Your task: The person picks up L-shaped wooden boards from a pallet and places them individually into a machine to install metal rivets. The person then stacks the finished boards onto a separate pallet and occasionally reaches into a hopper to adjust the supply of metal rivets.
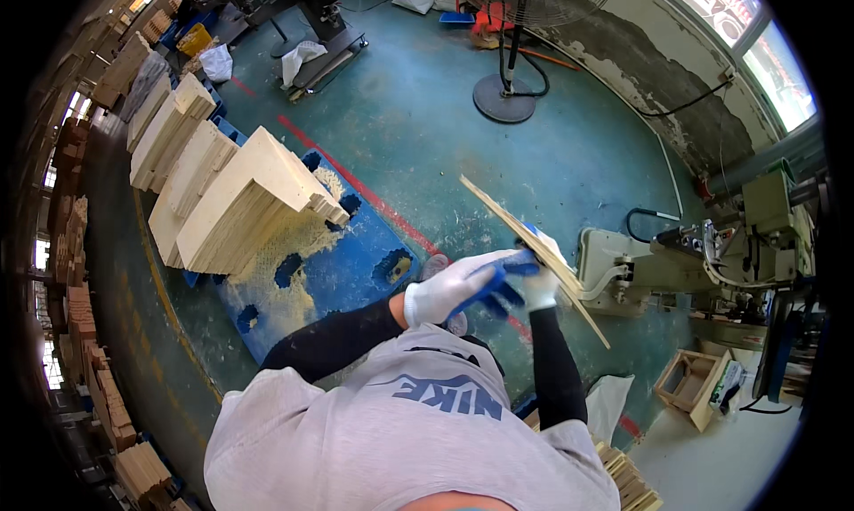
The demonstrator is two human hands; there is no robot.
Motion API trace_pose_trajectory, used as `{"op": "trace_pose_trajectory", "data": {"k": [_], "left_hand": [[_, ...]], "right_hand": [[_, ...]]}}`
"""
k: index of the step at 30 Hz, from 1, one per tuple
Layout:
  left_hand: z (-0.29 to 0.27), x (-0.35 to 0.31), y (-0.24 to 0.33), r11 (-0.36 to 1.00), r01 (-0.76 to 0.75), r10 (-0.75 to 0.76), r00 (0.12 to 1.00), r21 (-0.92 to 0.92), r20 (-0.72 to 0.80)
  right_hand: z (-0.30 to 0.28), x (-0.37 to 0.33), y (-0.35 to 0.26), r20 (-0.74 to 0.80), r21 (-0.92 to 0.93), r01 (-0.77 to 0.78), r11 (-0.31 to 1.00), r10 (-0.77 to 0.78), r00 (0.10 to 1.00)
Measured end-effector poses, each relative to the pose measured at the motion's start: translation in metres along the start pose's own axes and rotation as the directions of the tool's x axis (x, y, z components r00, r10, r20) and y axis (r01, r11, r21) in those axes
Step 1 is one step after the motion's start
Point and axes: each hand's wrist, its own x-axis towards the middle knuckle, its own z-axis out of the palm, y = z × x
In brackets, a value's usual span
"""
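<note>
The thin pale wooden board [534, 257] hides most of the right hand [540, 284] in its white glove with blue palm; only the fingertips and cuff show. The grey sewing-type machine [712, 253] blurs toward the rim. The stack of wooden slats [632, 484] is cut off by the lower edge.

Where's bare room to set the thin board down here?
Free: the green floor between the blue pallet, the fan base and the machine, dusted with sawdust. The pallet's near end is bare too. Crowded: wood stacks fill its far end; both gloved hands grip the thin board.
</note>
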Motion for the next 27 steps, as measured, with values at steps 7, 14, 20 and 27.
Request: {"op": "trace_pose_trajectory", "data": {"k": [7, 14, 20, 27], "left_hand": [[-0.170, 0.122, -0.027, 0.065, -0.349, -0.029, 0.936, 0.935, 0.352], [-0.125, 0.145, -0.048, 0.577, -0.065, -0.230, 0.943, 0.814, 0.238], [-0.138, 0.140, -0.005, 0.828, 0.144, -0.212, 0.975, 0.542, 0.066], [-0.132, 0.166, 0.039, 0.831, 0.294, -0.362, 0.930, 0.473, 0.058]], "right_hand": [[-0.109, -0.028, -0.081, -0.408, 0.093, -0.264, 0.960, 0.279, 0.869], [-0.146, 0.038, -0.137, -0.580, 0.158, -0.367, 0.917, 0.387, 0.717], [-0.076, -0.132, -0.097, -0.969, -0.194, -0.555, 0.809, -0.070, 0.237], [0.049, -0.264, -0.023, -0.461, 0.610, 0.662, 0.435, 0.874, -0.150]]}}
